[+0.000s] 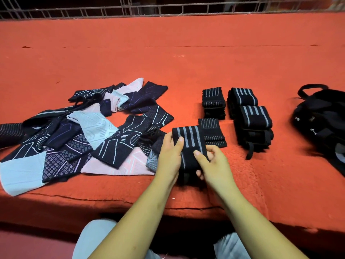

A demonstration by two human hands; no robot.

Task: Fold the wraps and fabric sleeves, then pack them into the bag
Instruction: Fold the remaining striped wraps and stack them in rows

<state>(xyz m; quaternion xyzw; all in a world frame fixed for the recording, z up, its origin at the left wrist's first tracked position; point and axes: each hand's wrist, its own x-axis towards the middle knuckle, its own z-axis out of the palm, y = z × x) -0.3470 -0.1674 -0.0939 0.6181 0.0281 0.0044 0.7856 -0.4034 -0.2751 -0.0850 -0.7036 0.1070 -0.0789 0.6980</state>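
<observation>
A black wrap with grey stripes (188,139) is held just above the red surface near its front edge. My left hand (169,156) grips its left side with the thumb on top. My right hand (211,161) pinches its lower right part, thumb on the fabric. Folded black wraps lie to the right: two thin-striped stacks (213,100) (212,131) and a wide-striped pile (252,118). A loose heap of dark blue, pink and pale blue fabric sleeves (89,131) spreads at the left. The black bag (323,124) lies at the far right.
The red felt-covered table (168,53) stretches wide behind the items. A metal wire fence (168,8) runs along its far edge. My knees in light trousers (93,238) sit below the front edge.
</observation>
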